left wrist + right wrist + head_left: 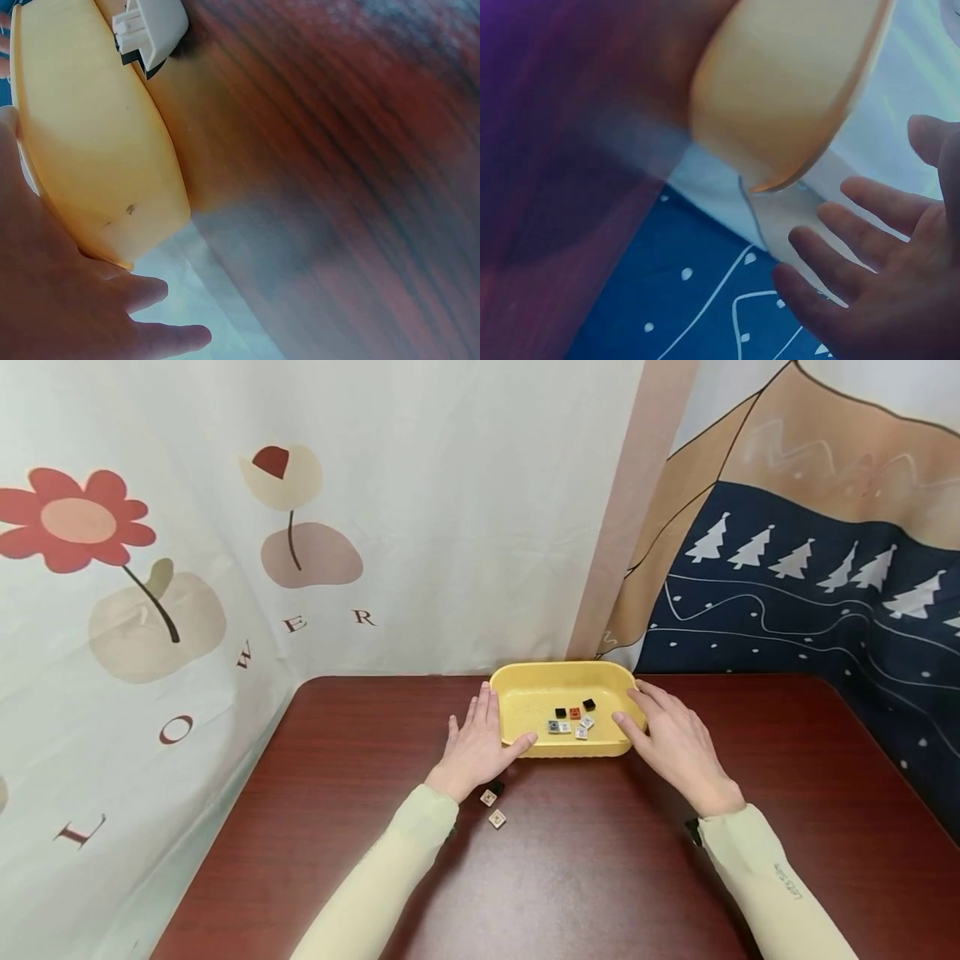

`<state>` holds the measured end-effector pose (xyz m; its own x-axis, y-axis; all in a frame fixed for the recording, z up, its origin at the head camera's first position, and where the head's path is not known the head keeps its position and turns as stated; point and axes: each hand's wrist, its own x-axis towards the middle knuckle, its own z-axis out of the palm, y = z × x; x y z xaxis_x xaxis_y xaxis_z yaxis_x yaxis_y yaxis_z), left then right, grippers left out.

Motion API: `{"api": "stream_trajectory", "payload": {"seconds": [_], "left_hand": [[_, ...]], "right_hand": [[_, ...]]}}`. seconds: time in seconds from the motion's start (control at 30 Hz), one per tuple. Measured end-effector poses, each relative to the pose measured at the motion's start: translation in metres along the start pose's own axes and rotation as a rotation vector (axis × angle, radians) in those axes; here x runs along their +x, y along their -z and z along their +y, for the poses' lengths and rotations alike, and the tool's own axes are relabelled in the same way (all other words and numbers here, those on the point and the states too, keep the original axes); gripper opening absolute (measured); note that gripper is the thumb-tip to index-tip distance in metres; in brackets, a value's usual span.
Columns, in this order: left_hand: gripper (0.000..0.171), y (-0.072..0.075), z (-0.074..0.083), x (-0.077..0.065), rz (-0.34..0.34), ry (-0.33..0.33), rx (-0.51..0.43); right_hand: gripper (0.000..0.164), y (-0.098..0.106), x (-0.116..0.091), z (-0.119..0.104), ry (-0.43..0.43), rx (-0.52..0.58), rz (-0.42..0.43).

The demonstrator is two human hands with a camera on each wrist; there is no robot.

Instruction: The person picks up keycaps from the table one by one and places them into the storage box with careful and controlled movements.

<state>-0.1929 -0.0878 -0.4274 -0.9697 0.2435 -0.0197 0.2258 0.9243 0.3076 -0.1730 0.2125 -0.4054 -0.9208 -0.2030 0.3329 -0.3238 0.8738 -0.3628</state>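
A yellow rectangular tub stands near the far edge of the table. My left hand lies along its left end, fingers straight, thumb reaching over the near left corner. In the left wrist view, two fingers of that hand stick out past the tub's end. At the opposite end is my right hand, its thumb at the rim. The right wrist view shows this hand with fingers spread and a gap between them and the tub. Several small square keycaps, among them a red one, lie inside the tub.
On the dark red table, near my left wrist, lie two pale keycaps, one farther back and one nearer, beside a black one. A printed curtain hangs right behind the table's far edge.
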Motion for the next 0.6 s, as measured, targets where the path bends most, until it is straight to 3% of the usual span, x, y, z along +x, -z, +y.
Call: {"api": "stream_trajectory", "payload": {"seconds": [0.3,0.6], "left_hand": [[0.111,0.001,-0.002,0.000,-0.006,0.003,0.011],[0.112,0.004,0.001,0.000,-0.026,0.006,0.014]], "right_hand": [[0.085,-0.002,-0.010,0.014,-0.061,-0.063,-0.196],[0.091,-0.011,-0.007,0.018,-0.071,-0.071,-0.296]]}}
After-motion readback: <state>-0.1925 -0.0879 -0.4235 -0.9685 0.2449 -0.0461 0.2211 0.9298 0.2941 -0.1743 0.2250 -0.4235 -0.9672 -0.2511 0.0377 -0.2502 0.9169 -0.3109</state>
